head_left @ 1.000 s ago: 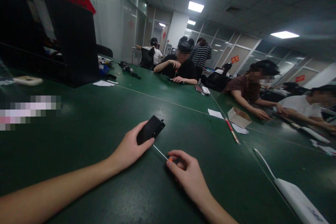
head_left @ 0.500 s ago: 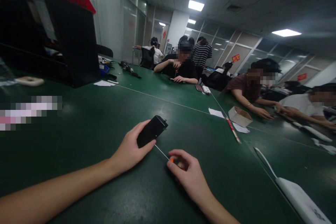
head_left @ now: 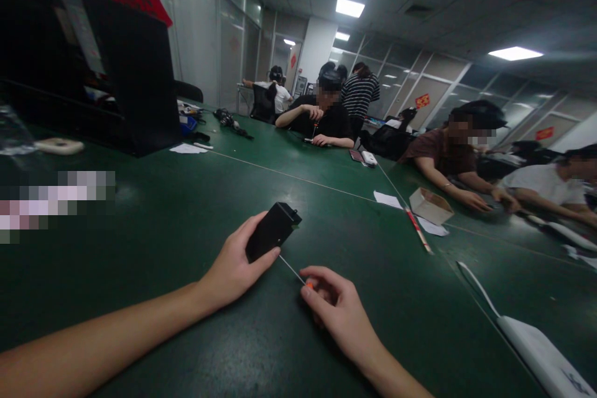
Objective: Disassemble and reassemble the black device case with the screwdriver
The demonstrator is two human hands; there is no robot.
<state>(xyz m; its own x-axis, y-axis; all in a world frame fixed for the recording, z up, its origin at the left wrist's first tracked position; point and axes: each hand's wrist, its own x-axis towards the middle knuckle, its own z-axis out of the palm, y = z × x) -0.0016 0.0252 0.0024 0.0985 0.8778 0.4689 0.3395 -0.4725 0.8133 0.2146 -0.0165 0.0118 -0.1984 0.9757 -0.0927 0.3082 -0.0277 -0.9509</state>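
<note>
My left hand (head_left: 240, 258) is wrapped round a black rectangular box (head_left: 272, 231) with a small tab at its far end, held tilted above the green table (head_left: 196, 348). In my right hand (head_left: 338, 305) is a screwdriver (head_left: 310, 285) with an orange handle, mostly hidden by the fingers. Its thin metal shaft points up and left to the near side of the box, close to my left thumb. Whether the tip sits in a screw is too small to tell.
A white power strip (head_left: 543, 351) with its cable lies at the right. Farther back are an open cardboard box (head_left: 431, 206), paper sheets (head_left: 388, 199) and a red-and-white stick (head_left: 418, 231). A large black case (head_left: 135, 74) stands at the left. Several people sit across the table.
The whole view has shifted slightly. Both hands keep their hold, with the screwdriver still against the box; less of its orange handle shows between my right fingers.
</note>
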